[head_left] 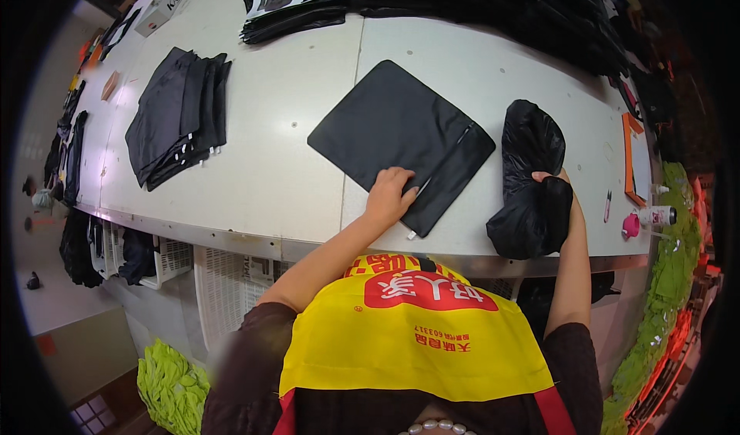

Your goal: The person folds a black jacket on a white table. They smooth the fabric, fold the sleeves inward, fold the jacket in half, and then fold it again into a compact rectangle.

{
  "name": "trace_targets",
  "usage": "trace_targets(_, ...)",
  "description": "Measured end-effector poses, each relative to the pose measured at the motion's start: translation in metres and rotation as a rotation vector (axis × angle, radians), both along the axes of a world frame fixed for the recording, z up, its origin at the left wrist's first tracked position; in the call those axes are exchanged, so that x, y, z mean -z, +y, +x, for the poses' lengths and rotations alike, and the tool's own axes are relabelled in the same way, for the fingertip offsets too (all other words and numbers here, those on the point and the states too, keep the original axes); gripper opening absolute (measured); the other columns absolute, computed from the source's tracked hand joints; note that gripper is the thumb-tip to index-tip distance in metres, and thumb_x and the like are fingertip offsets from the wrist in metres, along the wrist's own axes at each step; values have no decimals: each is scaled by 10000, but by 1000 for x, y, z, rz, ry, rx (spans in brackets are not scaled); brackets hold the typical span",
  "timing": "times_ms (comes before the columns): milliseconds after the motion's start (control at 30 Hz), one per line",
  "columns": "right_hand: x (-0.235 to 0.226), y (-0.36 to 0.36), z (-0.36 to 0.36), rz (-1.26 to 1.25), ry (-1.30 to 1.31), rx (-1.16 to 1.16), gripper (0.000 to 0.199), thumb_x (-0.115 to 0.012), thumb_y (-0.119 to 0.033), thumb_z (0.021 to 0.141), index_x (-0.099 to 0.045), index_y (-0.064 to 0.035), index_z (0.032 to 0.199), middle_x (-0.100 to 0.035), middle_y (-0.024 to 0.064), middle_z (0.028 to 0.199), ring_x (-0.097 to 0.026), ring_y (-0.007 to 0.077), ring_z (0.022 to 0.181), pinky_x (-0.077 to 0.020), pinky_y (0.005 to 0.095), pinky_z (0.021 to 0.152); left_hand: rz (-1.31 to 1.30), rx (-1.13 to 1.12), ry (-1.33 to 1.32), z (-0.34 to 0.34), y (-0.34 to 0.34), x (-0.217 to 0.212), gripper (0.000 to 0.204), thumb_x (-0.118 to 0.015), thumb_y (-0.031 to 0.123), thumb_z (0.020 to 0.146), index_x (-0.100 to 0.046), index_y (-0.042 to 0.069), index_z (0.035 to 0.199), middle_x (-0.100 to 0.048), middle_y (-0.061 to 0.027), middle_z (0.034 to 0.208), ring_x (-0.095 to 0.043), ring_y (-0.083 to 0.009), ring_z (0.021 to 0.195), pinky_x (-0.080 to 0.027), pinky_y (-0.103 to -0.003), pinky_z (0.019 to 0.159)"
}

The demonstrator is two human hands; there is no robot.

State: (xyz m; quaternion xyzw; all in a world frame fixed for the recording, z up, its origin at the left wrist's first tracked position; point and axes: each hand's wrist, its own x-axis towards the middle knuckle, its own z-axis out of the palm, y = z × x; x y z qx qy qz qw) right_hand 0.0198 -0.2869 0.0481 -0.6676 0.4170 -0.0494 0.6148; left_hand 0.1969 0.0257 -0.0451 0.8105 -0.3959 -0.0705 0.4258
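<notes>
Fig.: L hand (389, 196) pressed flat on black zip pouch (401, 144) at centre of surface (270, 127); R hand (556, 196) clenched on crumpled black bag (530, 181) just beside pouch; step, as judged: filling the pouch w/ bag; next needs zip opened.

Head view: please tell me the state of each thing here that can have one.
flat black pouch: lying flat, zipper end toward the person
left hand: pressing on the pouch's near edge
black bundle: crumpled, upright on table
right hand: gripping the bundle
folded black pieces: stacked, fanned out
</notes>
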Motion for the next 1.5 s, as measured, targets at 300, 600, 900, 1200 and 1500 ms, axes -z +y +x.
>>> trace_targets(300,14,-17,-7,5,-8,-108,677,-737,-145,635,-471,31,1232,-581,99,1102,-553,210,930,-442,298,848,-27,-100,-113,-6,-11,18,156,-668,131,744,-652,39,869,-571,-116,853,-542,-298,832,-463,-364,743)
trace_targets(600,-26,73,26,-719,71,-977,882,-751,-307,510,-421,15,1262,-583,249,1054,-560,382,998,-450,411,862,-385,-180,741,28,-3,9,120,-597,143,875,-611,34,924,-564,36,807,-491,-54,753,-400,-193,689)
trace_targets(900,-12,73,60,-665,345,-909,936,-784,-349,508,-390,35,1265,-607,266,1017,-582,403,957,-467,415,843,-190,-25,220,19,21,-51,130,-585,99,857,-585,-19,911,-578,-120,822,-561,-225,731,-441,-278,684)
trace_targets(1200,-20,76,55,-523,288,-623,850,-811,-304,468,-503,-16,1205,-609,226,1082,-575,360,1023,-448,387,902,-363,-116,-451,2,-11,-79,79,-536,38,866,-514,-1,931,-538,-128,874,-529,-244,794,-432,-297,712)
trace_targets(1500,-19,69,36,-401,136,-634,721,-815,-240,498,-548,-23,1131,-626,172,1057,-587,304,995,-434,346,894,-444,-133,200,23,-27,-61,163,-409,170,963,-472,20,982,-473,-49,810,-443,-136,731,-395,-251,692)
